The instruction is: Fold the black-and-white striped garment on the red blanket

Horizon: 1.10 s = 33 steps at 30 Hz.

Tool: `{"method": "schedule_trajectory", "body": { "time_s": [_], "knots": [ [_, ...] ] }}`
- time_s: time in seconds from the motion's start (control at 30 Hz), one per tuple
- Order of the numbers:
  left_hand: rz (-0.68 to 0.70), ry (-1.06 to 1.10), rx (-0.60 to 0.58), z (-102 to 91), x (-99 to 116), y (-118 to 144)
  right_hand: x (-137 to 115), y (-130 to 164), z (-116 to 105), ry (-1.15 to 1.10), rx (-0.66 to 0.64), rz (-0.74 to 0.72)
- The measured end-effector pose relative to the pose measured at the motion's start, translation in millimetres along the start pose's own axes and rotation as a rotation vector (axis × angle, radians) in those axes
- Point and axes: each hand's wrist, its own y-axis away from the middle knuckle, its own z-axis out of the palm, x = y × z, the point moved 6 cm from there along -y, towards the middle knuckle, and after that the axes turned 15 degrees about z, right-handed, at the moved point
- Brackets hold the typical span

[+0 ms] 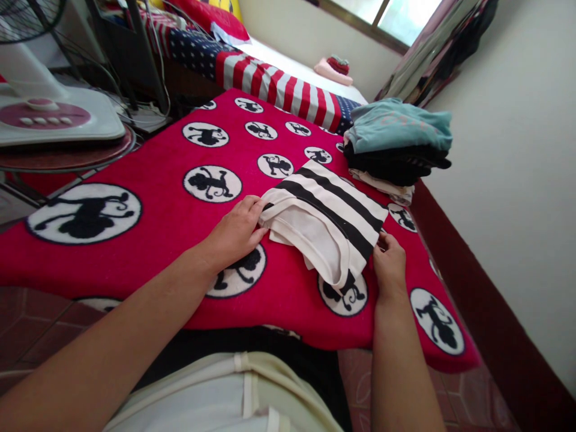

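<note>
A black-and-white striped shirt (330,204), folded into a rectangle, lies on the red blanket (162,240) with its white round neckline toward me. My left hand (240,231) pinches the shirt's left edge beside the collar, thumb and fingers closed on the cloth. At the opposite edge, my right hand (389,261) grips the fabric near the lower right corner, its fingertips partly hidden by the shirt. The blanket bears white circles with dark monkey figures.
A stack of folded clothes (398,132), teal on top, stands at the back right against the wall. On a round stool at left sits a fan base (54,114). Behind is another bed with a flag-striped cover (279,84) and a small cloth pile (333,69).
</note>
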Motion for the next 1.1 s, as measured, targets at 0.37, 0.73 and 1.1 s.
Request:
{"method": "schedule_trajectory", "body": {
  "time_s": [0.37, 0.73, 1.1],
  "knots": [
    [-0.012, 0.036, 0.000, -0.3, -0.3, 0.1, -0.6, 0.3, 0.2, -0.001, 0.002, 0.005],
    [-0.013, 0.026, -0.007, 0.3, -0.8, 0.5, 1.8, -1.4, 0.3, -0.006, -0.002, -0.001],
    [-0.017, 0.033, -0.004, -0.8, 0.3, 0.5, 1.8, -0.4, 1.0, -0.036, -0.017, -0.014]
  ]
}}
